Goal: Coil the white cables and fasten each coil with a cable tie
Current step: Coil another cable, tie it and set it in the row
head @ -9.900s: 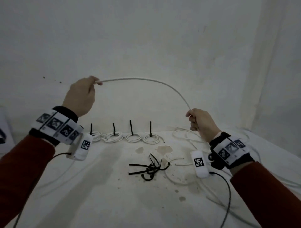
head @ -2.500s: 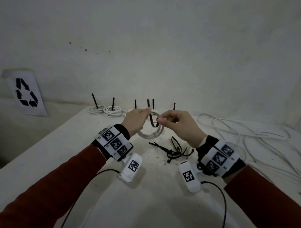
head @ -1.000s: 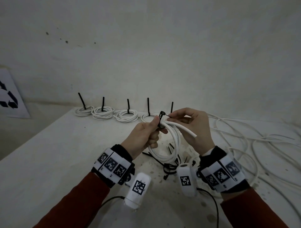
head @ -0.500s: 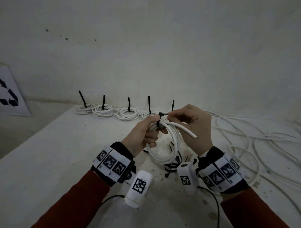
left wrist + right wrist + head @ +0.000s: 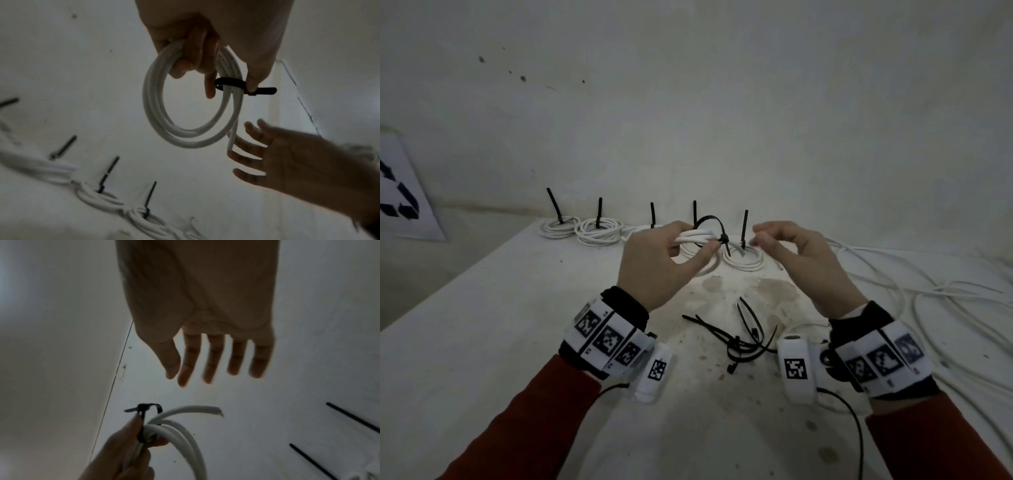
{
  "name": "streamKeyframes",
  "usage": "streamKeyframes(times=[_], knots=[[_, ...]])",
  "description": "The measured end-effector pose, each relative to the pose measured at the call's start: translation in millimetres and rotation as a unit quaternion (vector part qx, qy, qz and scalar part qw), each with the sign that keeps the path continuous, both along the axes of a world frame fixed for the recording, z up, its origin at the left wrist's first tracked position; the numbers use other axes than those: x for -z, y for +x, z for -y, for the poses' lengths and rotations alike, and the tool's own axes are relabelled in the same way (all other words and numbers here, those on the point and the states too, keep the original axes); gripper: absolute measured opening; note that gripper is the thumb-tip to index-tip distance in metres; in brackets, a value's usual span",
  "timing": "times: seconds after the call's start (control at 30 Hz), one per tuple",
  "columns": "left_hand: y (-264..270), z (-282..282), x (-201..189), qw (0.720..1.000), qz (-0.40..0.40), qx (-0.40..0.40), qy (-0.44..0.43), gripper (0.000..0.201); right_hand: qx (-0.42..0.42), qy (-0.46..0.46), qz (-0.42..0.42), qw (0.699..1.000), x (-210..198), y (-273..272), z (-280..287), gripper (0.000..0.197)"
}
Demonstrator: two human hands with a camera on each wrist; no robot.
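My left hand (image 5: 683, 253) grips a small coil of white cable (image 5: 693, 236), held in the air above the back of the table. A black cable tie (image 5: 720, 236) loops round the coil beside my thumb, and its tail curves up over the coil. In the left wrist view my fingers (image 5: 197, 48) curl through the coil (image 5: 180, 129), the tie (image 5: 230, 83) sits at my thumb tip, and one loose cable end hangs down. My right hand (image 5: 767, 236) hovers just right of the coil with spread, relaxed fingers (image 5: 216, 361) and holds nothing.
Several tied coils (image 5: 599, 231) lie in a row along the table's back edge, their black tie tails upright. A bunch of loose black ties (image 5: 739, 339) lies on the stained table (image 5: 482, 342). Loose white cables (image 5: 928, 291) sprawl on the right. A recycling sign (image 5: 400, 195) leans at left.
My right hand has let go of the tie and opened, drawing a little to the right. My left hand has carried the tied coil forward towards the row of coils.
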State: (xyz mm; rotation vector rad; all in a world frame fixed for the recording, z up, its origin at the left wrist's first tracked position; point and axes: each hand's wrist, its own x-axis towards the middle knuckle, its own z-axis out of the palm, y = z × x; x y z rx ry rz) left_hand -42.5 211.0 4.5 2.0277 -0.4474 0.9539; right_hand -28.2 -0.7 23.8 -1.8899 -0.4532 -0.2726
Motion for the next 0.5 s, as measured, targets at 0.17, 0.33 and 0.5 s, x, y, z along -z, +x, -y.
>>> streamKeyframes(times=[0.17,0.33,0.5], knots=[[4.5,1.2,5.0,0.992,0.062,-0.062,0.088,0.044,-0.1,-0.007,-0.113,0.989,-4.6,-17.6,-17.5,0.041],[4.2,5.8,10.2,0.993,0.05,-0.084,0.06,0.044,-0.12,0.073,-0.157,0.978,-2.9,-24.9,-28.8,0.025],[3.6,7.2,9.5,0.992,0.014,-0.122,0.017,0.042,-0.117,0.065,-0.154,0.979,-1.3,-29.6,-33.5,0.022]])
